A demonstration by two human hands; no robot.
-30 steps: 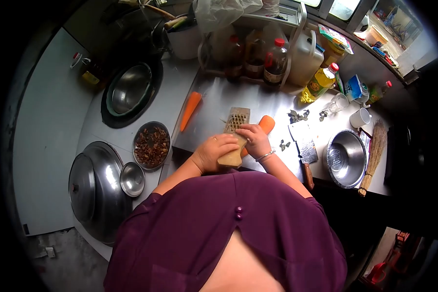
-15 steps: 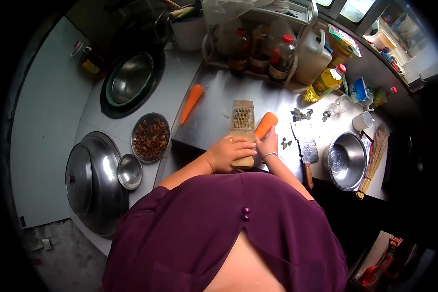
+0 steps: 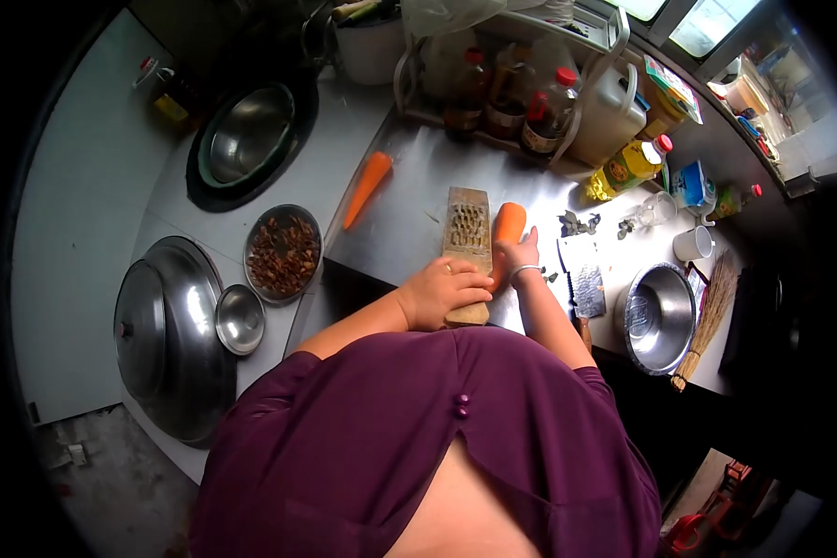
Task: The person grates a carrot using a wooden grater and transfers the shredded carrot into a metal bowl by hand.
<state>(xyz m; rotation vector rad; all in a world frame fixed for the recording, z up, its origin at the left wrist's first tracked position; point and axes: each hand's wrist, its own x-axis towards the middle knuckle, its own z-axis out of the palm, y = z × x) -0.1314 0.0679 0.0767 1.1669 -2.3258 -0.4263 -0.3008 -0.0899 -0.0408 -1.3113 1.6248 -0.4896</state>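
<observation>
A wooden grater (image 3: 468, 223) with a metal toothed plate lies on the steel worktop, its toothed end pointing away from me. My left hand (image 3: 445, 290) is closed over the lower wooden part of it, fingers lying across the wood. Just right of the grater is a thick orange carrot (image 3: 510, 223), its blunt end pointing away. Fingers of my right hand (image 3: 519, 253) wrap round the carrot's lower part, with the thumb sticking up; a bracelet circles that wrist. A second, slimmer carrot (image 3: 369, 189) rests farther left on the steel.
A cleaver (image 3: 582, 279) lies to the right, near dark scraps (image 3: 578, 223) and a metal basin (image 3: 658, 312). Left stand a bowl of brown pieces (image 3: 284, 254), a small steel bowl (image 3: 240, 319) and a large lidded pot (image 3: 181, 344). Bottles (image 3: 549, 116) line the back.
My right hand and its carrot have turned more upright alongside the grater, with the thumb now raised. The left hand stays on the grater. The whole view has shifted slightly.
</observation>
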